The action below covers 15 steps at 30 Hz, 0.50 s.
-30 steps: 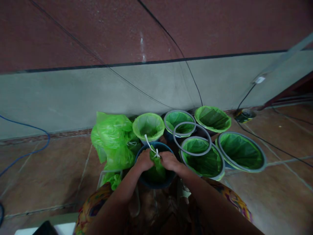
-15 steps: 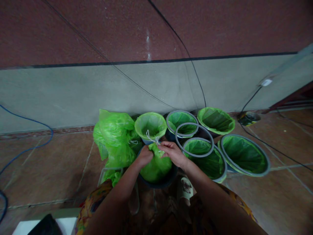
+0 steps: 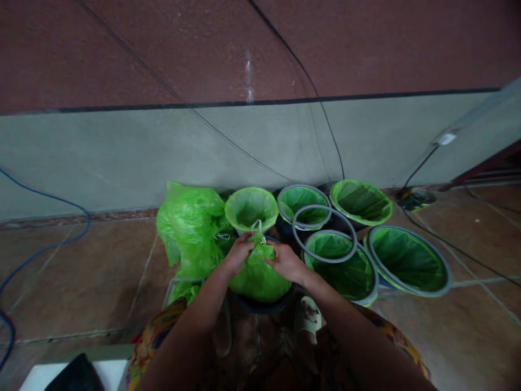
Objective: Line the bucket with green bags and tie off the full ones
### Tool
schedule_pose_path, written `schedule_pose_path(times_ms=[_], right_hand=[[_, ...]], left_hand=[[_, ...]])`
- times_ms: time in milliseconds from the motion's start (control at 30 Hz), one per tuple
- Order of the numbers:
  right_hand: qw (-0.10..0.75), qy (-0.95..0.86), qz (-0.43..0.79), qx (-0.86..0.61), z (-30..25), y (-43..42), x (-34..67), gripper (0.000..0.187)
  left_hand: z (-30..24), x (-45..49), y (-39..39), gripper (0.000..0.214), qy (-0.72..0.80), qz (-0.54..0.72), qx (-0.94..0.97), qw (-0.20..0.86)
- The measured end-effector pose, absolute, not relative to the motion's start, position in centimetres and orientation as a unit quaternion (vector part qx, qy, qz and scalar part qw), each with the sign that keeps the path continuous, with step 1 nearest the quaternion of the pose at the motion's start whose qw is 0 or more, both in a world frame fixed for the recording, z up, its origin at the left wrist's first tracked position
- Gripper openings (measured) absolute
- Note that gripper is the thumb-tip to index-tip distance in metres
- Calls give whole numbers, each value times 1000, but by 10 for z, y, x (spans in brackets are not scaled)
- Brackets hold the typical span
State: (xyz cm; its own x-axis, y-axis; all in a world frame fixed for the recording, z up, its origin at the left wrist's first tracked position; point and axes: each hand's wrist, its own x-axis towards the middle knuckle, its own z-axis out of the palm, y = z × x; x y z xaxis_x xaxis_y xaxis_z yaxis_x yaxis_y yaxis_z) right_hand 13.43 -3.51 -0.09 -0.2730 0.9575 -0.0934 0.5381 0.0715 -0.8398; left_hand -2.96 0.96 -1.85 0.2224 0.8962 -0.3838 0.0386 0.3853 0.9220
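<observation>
Head view: both my hands are closed on the upper part of a bulging, bright-green plastic bag (image 3: 260, 277), my left hand (image 3: 239, 254) at one side of its gathered neck and my right hand (image 3: 287, 264) at the other, thumb against the shoulder; how hard each grips I cannot tell. The bag sits in the mouth of a round, dark-blue bucket (image 3: 262, 308), directly between my hands. Its neck, tied with thin white string (image 3: 256, 224), points away from me toward the wall, while the full body swells back toward me. By my judgement neither hand is clearly nearer the knot. Crumpled green plastic bags (image 3: 189, 217) lie beyond my left hand; green-lined, grey-rimmed bins (image 3: 407, 255) stand past my right.
</observation>
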Motion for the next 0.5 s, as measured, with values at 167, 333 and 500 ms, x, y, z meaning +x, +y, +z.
schedule_pose_path(times_ms=[167, 333, 500], right_hand=[[144, -663, 342, -650, -4, -32, 135, 24], [31, -607, 308, -732, -5, -34, 134, 58], [12, -627, 300, -718, -3, -34, 135, 61]], left_hand=[[-22, -37, 18, 70, 614, 303, 609, 400], [-21, -41, 19, 56, 664, 219, 639, 321], [-22, -41, 13, 53, 650, 126, 685, 304]])
